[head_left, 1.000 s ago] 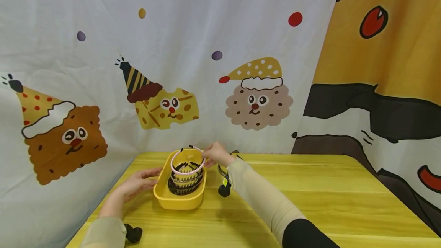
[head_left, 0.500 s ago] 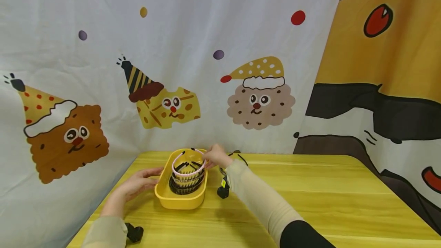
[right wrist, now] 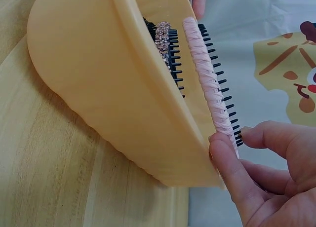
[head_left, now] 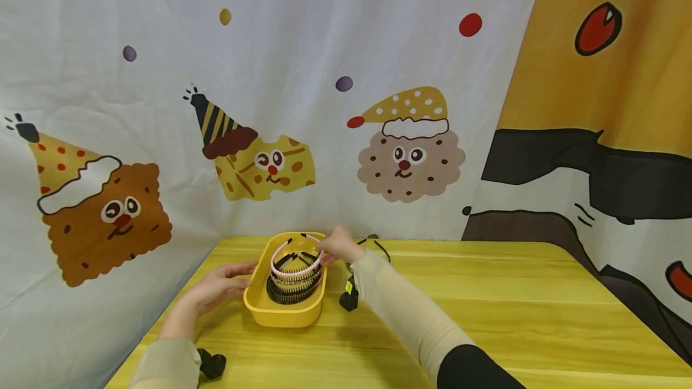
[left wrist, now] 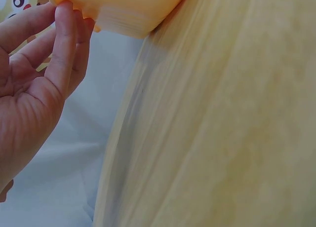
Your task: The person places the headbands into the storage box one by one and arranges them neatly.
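A yellow plastic tub [head_left: 283,319] stands on the table, with several dark toothed headbands [head_left: 292,299] stacked inside it. One of these has a glittery pinkish band [right wrist: 161,39], seen in the right wrist view. My right hand [head_left: 337,246] pinches a pink wrapped headband [right wrist: 207,74] near one end, between thumb and fingers. That headband has black teeth along its inner side and lies over the stack at the tub's right rim. On the tub's left side, my left hand [head_left: 220,287] touches the outer wall with extended fingertips.
Behind the right wrist, thin black curved arms [head_left: 385,249] of a partly hidden object show. Small black devices sit by the right wrist [head_left: 348,299] and left wrist [head_left: 212,365]. A cartoon-printed curtain [head_left: 330,209] hangs behind the wooden table [head_left: 486,305].
The right hand has lowered the pink headband slightly toward the stack. The left hand keeps its place at the tub. The head view has shifted a little.
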Motion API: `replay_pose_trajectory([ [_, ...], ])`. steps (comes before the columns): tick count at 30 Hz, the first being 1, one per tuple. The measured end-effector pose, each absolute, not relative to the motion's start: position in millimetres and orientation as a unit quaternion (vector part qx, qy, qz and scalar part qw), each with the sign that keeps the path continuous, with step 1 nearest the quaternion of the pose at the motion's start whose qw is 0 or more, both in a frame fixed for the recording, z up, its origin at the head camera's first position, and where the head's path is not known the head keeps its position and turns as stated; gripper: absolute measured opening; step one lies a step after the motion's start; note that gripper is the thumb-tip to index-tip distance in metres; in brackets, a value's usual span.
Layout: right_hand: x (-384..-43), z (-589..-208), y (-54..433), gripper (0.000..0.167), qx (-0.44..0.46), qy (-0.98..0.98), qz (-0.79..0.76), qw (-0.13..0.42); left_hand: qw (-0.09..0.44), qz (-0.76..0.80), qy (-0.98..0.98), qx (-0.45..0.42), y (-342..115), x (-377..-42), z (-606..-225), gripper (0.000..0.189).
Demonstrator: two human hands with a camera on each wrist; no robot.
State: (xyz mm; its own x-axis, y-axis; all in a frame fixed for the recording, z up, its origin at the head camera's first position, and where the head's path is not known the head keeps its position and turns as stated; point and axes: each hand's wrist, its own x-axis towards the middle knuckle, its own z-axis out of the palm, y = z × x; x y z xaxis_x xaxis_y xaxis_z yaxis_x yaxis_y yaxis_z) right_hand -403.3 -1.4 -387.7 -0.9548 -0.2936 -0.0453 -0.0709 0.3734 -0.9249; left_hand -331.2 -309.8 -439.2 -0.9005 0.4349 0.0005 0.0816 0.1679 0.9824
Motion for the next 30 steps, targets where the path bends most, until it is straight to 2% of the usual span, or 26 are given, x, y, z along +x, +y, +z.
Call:
replay_pose_trajectory([
  [3,-405.8,-388.8,-3.0,0.011,-0.105,0.827,-0.542,0.101,0.142,0.624,0.750,0.170,-310.0,-331.1,-439.8,0.064],
  [10,-407.3,-387.2,-5.2,0.010,-0.093,0.833,-0.534,0.111,0.141,0.620,0.751,0.174,-310.5,-331.5,-440.7,0.063],
  [30,-405.1,-383.4,0.8,0.013,-0.099,0.848,-0.515,0.078,0.142,0.622,0.748,0.182,-310.0,-329.3,-437.0,0.062],
])
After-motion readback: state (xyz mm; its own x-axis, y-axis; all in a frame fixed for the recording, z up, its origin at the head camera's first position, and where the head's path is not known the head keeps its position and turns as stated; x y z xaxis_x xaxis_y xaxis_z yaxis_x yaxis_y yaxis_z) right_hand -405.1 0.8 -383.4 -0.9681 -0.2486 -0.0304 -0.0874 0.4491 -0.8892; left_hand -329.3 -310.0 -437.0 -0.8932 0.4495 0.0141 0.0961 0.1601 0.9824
